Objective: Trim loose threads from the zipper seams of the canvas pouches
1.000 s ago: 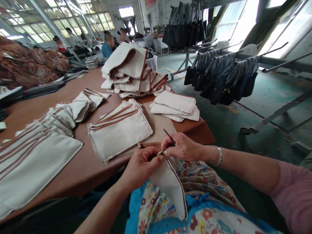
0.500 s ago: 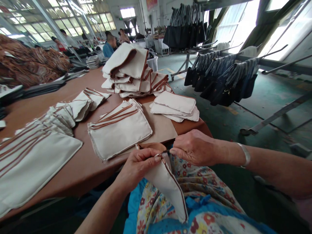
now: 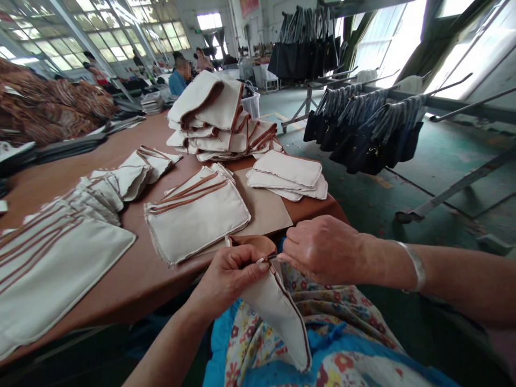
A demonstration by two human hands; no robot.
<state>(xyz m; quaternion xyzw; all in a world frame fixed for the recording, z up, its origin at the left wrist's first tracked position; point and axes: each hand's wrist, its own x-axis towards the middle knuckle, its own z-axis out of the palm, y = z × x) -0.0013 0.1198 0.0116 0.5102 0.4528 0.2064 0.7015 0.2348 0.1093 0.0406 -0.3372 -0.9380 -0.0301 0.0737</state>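
My left hand (image 3: 237,274) pinches one corner of a cream fabric pouch piece (image 3: 278,317) with brown edging, which hangs down over my lap. Behind the fingers shows a curved brown flap (image 3: 258,243), joined to the piece as far as I can see. My right hand (image 3: 318,248) is closed just right of that corner. Its fingertips grip a thin dark tool (image 3: 272,257) whose tip meets the brown edging by my left thumb; its exact kind is hidden. A flat cream pouch stack (image 3: 201,215) with brown strips lies on the table just beyond my left hand.
On the brown table (image 3: 121,279) are a fanned row of cream pieces (image 3: 60,263), a tall folded pile (image 3: 221,118) and a small stack (image 3: 286,174). Racks of dark bags (image 3: 363,134) stand right. A person (image 3: 177,80) sits far back.
My right hand has turned slightly and shifted a little, closer to the pinched corner, so less of the thin tool shows. My left hand and the cream piece are almost unmoved.
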